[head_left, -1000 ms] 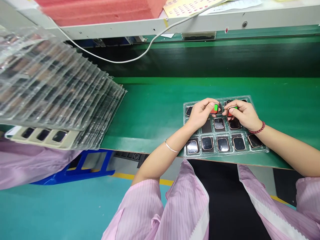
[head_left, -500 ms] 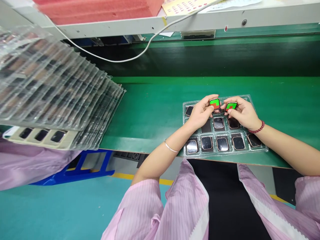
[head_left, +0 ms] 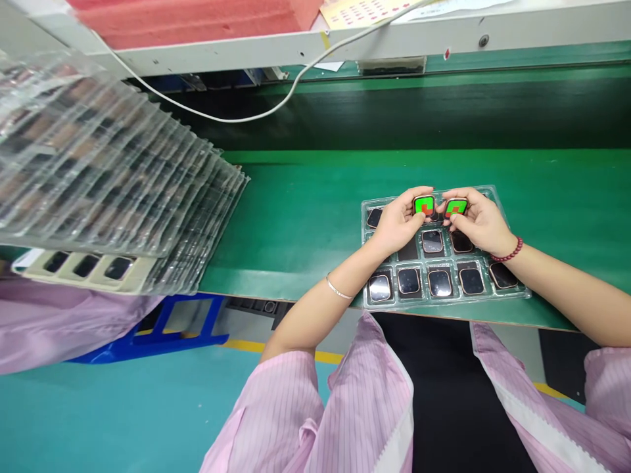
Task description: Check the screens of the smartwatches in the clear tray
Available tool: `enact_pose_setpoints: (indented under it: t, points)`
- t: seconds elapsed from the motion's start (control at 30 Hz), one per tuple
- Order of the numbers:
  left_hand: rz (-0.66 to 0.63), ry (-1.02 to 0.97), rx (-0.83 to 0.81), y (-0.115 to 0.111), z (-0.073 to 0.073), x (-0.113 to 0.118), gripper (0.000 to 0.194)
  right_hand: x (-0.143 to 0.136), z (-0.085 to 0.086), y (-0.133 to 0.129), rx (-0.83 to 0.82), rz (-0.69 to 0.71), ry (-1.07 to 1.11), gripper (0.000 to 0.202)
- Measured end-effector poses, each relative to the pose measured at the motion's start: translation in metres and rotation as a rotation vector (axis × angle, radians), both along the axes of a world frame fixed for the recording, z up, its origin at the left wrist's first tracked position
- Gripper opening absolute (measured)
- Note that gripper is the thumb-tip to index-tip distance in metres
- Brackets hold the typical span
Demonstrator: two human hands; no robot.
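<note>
My left hand (head_left: 401, 220) pinches a square smartwatch (head_left: 423, 203) by its sides, the thumb on its lit screen of green and red blocks. A second smartwatch (head_left: 456, 207), lit in the same colours, is gripped by my right hand (head_left: 480, 223). Both are held close together above a clear plastic tray (head_left: 426, 303). In the tray's pockets lie several more watches with dark screens, such as the watch (head_left: 407, 281) in the front row. One pocket (head_left: 408, 251) in the middle row shows only its dark bottom. My hands cover part of the back row.
Tall stacked clear trays (head_left: 108, 157) holding watches lean at the left, with a beige tray (head_left: 83, 270) under them. A white cable (head_left: 236, 121) hangs below the shelf edge (head_left: 276, 45). Beyond the green table (head_left: 296, 217) runs a dark belt (head_left: 468, 112). A blue stool (head_left: 197, 328) stands below.
The left thumb has slid lower on its watch, and more of the red and green pattern shows. Both hands stay nearly in place over the tray.
</note>
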State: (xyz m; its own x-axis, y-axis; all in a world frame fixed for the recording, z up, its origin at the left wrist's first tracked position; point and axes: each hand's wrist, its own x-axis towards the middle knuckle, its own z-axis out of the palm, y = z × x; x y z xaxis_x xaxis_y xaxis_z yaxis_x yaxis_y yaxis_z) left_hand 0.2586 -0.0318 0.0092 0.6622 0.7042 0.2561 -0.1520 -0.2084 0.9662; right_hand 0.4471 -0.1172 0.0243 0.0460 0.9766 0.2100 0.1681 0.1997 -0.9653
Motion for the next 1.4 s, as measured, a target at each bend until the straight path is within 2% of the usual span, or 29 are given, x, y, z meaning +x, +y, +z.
enact_pose_setpoints:
  t: [0.4, 0.67, 0.83, 1.1, 1.4]
  points:
    - [0.038, -0.004, -0.002, -0.0025, 0.0072, -0.0015, 0.032, -0.0004, 0.0038, -0.0023, 0.006, 0.019, -0.007, 0.022]
    - [0.078, 0.033, 0.051, -0.0010, 0.0043, -0.0009, 0.036, 0.0014, 0.0021, -0.0021, 0.013, 0.030, -0.002, 0.021]
    - [0.091, 0.047, 0.073, -0.0010, 0.0044, -0.0013, 0.040, 0.0013, -0.0018, -0.0008, 0.052, 0.035, 0.002, 0.030]
    - [0.091, 0.064, 0.037, -0.0035, 0.0091, -0.0013, 0.047, 0.0003, -0.0026, -0.0009, 0.079, 0.035, -0.039, 0.035]
    - [0.118, 0.075, 0.021, -0.0020, 0.0058, -0.0008, 0.057, 0.0013, -0.0045, 0.0004, 0.061, 0.043, 0.000, 0.042]
